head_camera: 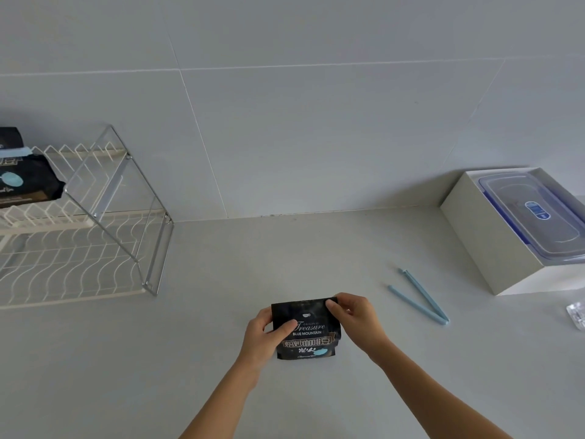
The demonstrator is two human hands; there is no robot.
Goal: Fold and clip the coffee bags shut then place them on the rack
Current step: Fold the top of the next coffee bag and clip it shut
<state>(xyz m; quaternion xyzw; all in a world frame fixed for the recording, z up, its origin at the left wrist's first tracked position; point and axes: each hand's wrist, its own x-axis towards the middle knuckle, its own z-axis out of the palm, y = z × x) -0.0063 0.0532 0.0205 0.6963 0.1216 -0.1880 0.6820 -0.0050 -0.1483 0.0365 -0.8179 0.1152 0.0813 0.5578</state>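
Note:
A black coffee bag [308, 335] with white lettering lies on the grey counter near me, its top edge folded over. My left hand [264, 332] grips its left side, thumb on the front. My right hand [356, 313] pinches the folded top right corner. A light blue bag clip [418, 297] lies open in a V on the counter to the right of the bag. A white wire rack [79, 248] stands at the left. Another black coffee bag [27, 182], with a blue clip across its top, rests on the rack's upper shelf.
A white box [484, 236] holding a clear plastic container with a blue-rimmed lid [535, 213] stands at the right against the tiled wall. A small clear plastic object [577, 315] lies at the right edge. Bare counter stretches between the rack and the bag.

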